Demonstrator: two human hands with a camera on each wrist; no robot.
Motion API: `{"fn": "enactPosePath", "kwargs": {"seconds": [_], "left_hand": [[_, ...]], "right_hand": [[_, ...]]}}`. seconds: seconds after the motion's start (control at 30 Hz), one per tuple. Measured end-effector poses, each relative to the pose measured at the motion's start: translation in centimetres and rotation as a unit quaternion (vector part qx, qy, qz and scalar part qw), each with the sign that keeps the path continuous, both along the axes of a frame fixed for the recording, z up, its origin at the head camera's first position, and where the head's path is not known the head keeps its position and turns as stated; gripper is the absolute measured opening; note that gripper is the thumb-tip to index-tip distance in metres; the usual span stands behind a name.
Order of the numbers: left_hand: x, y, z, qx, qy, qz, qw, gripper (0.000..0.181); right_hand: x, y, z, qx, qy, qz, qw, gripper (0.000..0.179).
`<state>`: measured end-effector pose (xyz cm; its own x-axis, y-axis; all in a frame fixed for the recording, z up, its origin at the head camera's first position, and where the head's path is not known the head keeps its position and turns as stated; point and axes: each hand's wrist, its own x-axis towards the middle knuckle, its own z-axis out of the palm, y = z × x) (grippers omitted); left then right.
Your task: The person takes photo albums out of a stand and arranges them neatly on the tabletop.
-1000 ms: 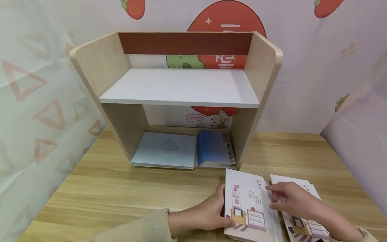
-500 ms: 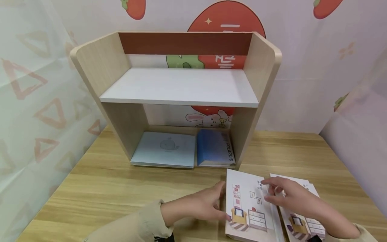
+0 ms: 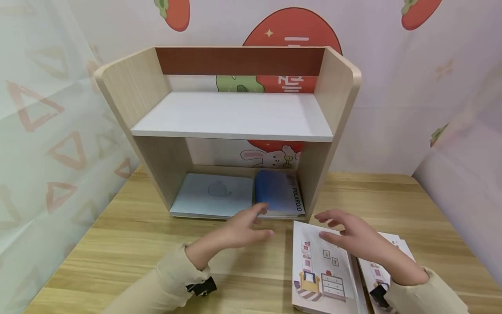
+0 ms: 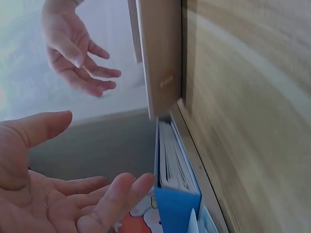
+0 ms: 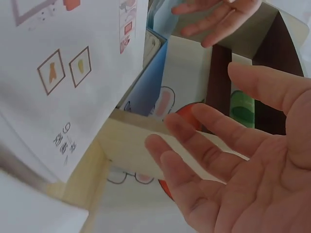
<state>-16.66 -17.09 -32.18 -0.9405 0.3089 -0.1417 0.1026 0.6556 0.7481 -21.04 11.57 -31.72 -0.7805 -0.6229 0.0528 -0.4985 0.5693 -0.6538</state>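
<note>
My left hand (image 3: 235, 231) is raised over the table in front of the shelf, fingers spread and holding nothing. Its fingertips overlap the lower edge of the blue book marked POLAROID (image 3: 276, 192) in the head view. To the right, my right hand (image 3: 353, 237) hovers with loose fingers over a white book with a furniture drawing (image 3: 317, 270). Beside that book lies a similar white book (image 3: 372, 270), partly hidden by the right hand and sleeve. In the left wrist view, page edges show inside the blue book (image 4: 177, 208). The right wrist view has the drawn cover (image 5: 82, 58) close to my right hand.
A two-level wooden shelf (image 3: 231, 134) stands at the back of the wooden table (image 3: 113, 257). On its lower level, a pale blue book with a whale drawing (image 3: 215, 196) lies left of the blue one. Patterned cloth (image 3: 392, 100) surrounds the table.
My left hand has left the white book's left edge and moved up and left toward the shelf. My right hand has lifted and shifted slightly up and left. The books stay in place.
</note>
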Motion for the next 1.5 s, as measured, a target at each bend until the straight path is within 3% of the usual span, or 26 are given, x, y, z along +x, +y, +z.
{"fn": "enactPosePath", "kwargs": {"seconds": [0.23,0.33,0.5,0.83,1.17,1.5], "left_hand": [[-2.6,-1.3,0.2,-0.02,0.019,0.022,0.9994,0.068],[-3.6,-1.6,-0.3,-0.014,0.02,0.034,0.9991,0.069],[-4.6,-1.7,-1.2,-0.012,0.031,0.036,0.9988,0.072],[-6.2,-1.5,-2.2,-0.058,0.061,0.015,0.9964,0.072],[-7.1,-1.1,-2.8,-0.101,0.079,0.016,0.9916,0.066],[-7.5,-1.3,-2.7,-0.132,0.093,0.026,0.9866,0.061]], "right_hand": [[-1.5,-2.1,-0.8,0.0,-0.005,0.029,0.9996,0.046],[-2.2,-3.2,-1.0,0.012,-0.005,0.04,0.9991,0.051],[-2.7,-4.5,-1.4,0.041,-0.047,0.046,0.997,0.063],[-3.3,-5.4,-2.4,0.024,-0.125,0.046,0.9908,0.073],[-3.5,-6.2,-2.3,0.02,-0.2,0.009,0.9796,0.084],[-4.1,-5.8,-2.3,0.025,-0.206,0.035,0.9777,0.086]]}}
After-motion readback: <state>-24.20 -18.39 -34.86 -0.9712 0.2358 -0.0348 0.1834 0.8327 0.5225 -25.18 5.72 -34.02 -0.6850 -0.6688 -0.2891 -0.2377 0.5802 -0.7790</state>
